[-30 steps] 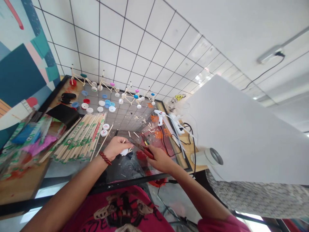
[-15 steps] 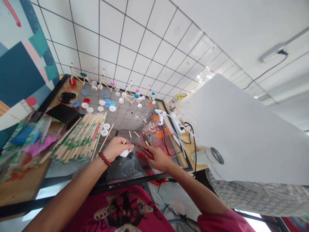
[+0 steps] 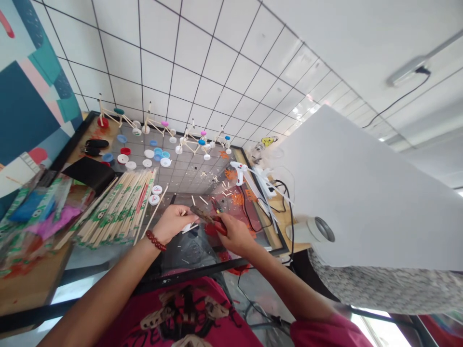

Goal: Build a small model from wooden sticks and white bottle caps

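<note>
My left hand, with a red bead bracelet at the wrist, is closed on a white bottle cap with short wooden sticks attached. Much of that piece is hidden by the fingers. My right hand grips red-handled pliers, whose dark jaws reach over to the left fingertips and the sticks. Whether the jaws touch a stick, I cannot tell. Just beyond lie cut stick pieces and another dark-jawed hand tool, partly hidden behind my right hand. Two white caps lie left of my hands.
Wrapped chopsticks lie at the left beside a black box-like object. Loose blue, red and white caps spread behind them. Stick-and-cap models line the back edge. A white glue gun and its cord are at right.
The pliers have turned in my right hand, so their jaws show broader over the sticks. The white cap has tilted and shows less. The whole view has shifted slightly.
</note>
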Motion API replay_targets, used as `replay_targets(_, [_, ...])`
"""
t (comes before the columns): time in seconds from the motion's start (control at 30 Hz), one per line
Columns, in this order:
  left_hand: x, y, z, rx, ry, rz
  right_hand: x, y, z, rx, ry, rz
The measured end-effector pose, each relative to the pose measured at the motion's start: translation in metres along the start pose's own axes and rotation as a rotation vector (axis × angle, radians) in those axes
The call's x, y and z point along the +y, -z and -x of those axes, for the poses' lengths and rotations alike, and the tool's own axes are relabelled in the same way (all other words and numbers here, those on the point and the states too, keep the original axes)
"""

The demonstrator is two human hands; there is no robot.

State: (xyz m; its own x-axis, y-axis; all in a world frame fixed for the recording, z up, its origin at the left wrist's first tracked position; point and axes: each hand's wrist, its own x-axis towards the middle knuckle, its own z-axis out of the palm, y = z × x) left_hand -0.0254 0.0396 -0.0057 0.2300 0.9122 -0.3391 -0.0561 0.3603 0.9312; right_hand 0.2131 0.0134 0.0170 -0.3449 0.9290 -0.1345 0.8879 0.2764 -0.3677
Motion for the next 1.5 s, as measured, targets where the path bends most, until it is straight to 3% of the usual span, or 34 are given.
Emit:
replay_targets(0.13, [0.006, 0.002, 0.002, -0.02, -0.038, 0.011, -0.003, 0.0, 0.004, -0.098, 0.042, -0.318])
replay_targets(0.23, [0.011, 0.003, 0.004, -0.031, -0.033, 0.049, -0.001, 0.001, 0.008, -0.242, -0.037, -0.584])
replay_targets(0.3, [0.014, 0.003, 0.005, -0.026, -0.016, 0.085, 0.003, 0.001, 0.009, -0.234, -0.094, -0.621])
replay_targets(0.47, [0.013, 0.002, 0.007, -0.002, 0.049, 0.228, 0.028, -0.003, 0.005, 0.096, -0.18, -0.219])
replay_targets(0.57, [0.01, 0.002, 0.006, -0.013, 0.086, 0.318, 0.048, -0.007, 0.005, 0.146, -0.323, 0.012])
replay_targets(0.67, [0.005, 0.002, 0.004, 0.004, 0.037, 0.304, 0.065, -0.011, 0.009, 0.139, -0.41, 0.105])
replay_targets(0.8, [0.002, 0.003, 0.005, 0.15, -0.208, 0.026, 0.077, -0.017, 0.013, 0.173, -0.473, 0.173])
replay_targets(0.97, [0.006, 0.006, 0.013, 0.343, -0.827, -0.533, 0.088, -0.023, 0.015, 0.257, -0.456, 0.195])
replay_targets(1.07, [0.006, 0.007, 0.014, 0.395, -0.965, -0.675, 0.088, -0.022, 0.016, 0.283, -0.437, 0.226])
replay_targets(1.17, [0.003, 0.005, 0.012, 0.371, -0.95, -0.665, 0.071, -0.014, 0.014, 0.341, -0.347, 0.244])
replay_targets(1.27, [0.0, 0.004, 0.011, 0.354, -0.942, -0.692, 0.031, -0.003, 0.006, 0.373, -0.092, 0.13])
replay_targets(1.4, [-0.002, 0.004, 0.013, 0.349, -0.996, -0.883, -0.029, 0.006, -0.015, 0.261, 0.17, 0.143])
replay_targets(1.5, [-0.005, 0.006, 0.015, 0.322, -1.061, -1.007, -0.051, 0.008, -0.028, 0.181, 0.25, 0.185])
